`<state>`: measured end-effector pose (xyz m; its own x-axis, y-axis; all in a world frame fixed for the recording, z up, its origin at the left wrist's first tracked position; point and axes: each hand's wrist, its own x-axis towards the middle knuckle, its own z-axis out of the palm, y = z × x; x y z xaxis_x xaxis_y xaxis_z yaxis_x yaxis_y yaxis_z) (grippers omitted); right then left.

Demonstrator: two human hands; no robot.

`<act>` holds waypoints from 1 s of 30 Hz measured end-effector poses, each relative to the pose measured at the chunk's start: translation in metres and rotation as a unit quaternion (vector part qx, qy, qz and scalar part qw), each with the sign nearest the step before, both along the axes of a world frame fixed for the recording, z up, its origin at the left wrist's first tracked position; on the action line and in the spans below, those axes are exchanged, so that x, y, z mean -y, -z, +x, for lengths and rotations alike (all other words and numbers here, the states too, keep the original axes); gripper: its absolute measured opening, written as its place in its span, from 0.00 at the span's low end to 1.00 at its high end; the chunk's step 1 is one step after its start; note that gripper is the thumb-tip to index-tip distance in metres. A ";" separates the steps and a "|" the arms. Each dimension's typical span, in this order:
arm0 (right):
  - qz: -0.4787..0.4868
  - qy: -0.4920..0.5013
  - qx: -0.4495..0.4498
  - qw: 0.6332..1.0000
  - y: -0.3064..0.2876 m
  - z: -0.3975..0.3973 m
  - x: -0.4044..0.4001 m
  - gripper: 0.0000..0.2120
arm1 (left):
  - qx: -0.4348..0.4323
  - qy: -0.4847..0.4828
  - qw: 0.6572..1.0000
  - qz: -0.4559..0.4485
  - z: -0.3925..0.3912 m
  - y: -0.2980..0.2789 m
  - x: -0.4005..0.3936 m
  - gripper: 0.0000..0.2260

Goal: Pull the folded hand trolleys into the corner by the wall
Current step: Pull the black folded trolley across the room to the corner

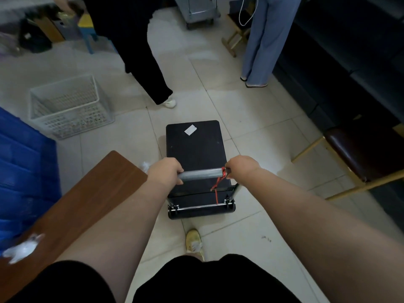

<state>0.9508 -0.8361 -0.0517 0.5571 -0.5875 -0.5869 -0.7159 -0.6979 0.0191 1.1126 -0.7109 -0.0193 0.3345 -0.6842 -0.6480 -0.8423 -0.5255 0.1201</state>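
A black platform hand trolley (194, 147) stands on the tiled floor straight ahead of me, with a white sticker on its deck. Its grey handle bar (202, 173) runs crosswise above the near end, and a red string hangs from the bar's right end. My left hand (165, 170) is closed around the bar's left end. My right hand (240, 166) grips the right end by the red string. A second grey trolley (200, 9) stands far back at the top of the view.
A brown wooden tabletop (87, 200) and blue crates (24, 162) lie on my left, a white mesh basket (67, 106) further ahead. Two people stand ahead: black trousers (140, 51), blue trousers (264, 40). A dark stool (367, 156) and dark sofa (341, 68) line the right.
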 end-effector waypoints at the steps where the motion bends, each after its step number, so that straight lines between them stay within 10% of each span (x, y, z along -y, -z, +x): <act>1: 0.002 0.009 0.000 1.000 0.000 0.009 0.010 0.06 | -0.001 0.003 1.000 0.000 0.009 0.001 0.011 0.18; 30: 0.040 0.011 0.013 0.999 -0.005 0.287 0.390 0.04 | 0.068 -0.083 0.992 -0.072 0.268 0.011 0.361 0.17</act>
